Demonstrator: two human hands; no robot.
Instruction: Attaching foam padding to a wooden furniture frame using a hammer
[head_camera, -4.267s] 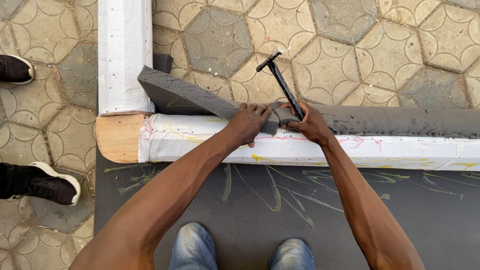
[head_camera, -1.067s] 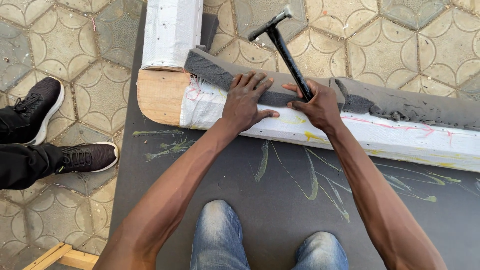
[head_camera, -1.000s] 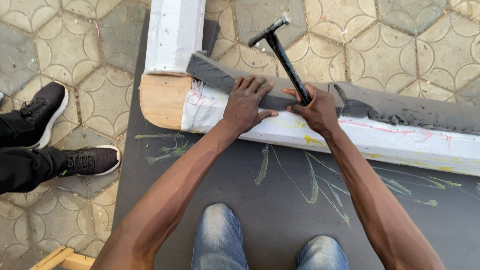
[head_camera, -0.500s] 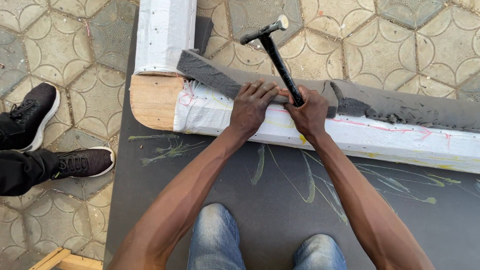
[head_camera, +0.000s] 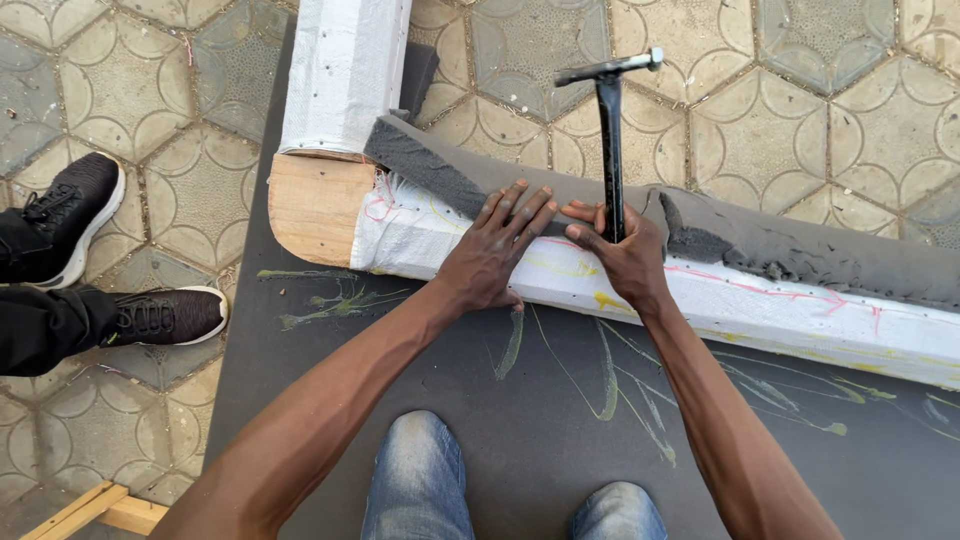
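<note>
My left hand (head_camera: 495, 250) lies flat with spread fingers on a strip of grey foam (head_camera: 430, 175) and the white-wrapped rail (head_camera: 800, 320) of a wooden frame. My right hand (head_camera: 620, 250) grips the black handle of a hammer (head_camera: 610, 140), whose metal head stands upright above the rail. The fingertips of both hands nearly touch on the foam. The foam strip runs along the rail's top to the right edge. A bare wooden end (head_camera: 315, 205) shows at the frame's corner.
A second white-wrapped rail (head_camera: 345, 70) runs away at the top. The frame rests on a dark grey sheet (head_camera: 520, 420) over hexagonal paving. Another person's black shoes (head_camera: 165, 315) stand at the left. My denim knees (head_camera: 420, 480) are at the bottom. A wooden piece (head_camera: 95, 510) lies bottom left.
The hammer has swung from tilted left to nearly upright. My left hand has spread flatter on the foam. The view has shifted slightly.
</note>
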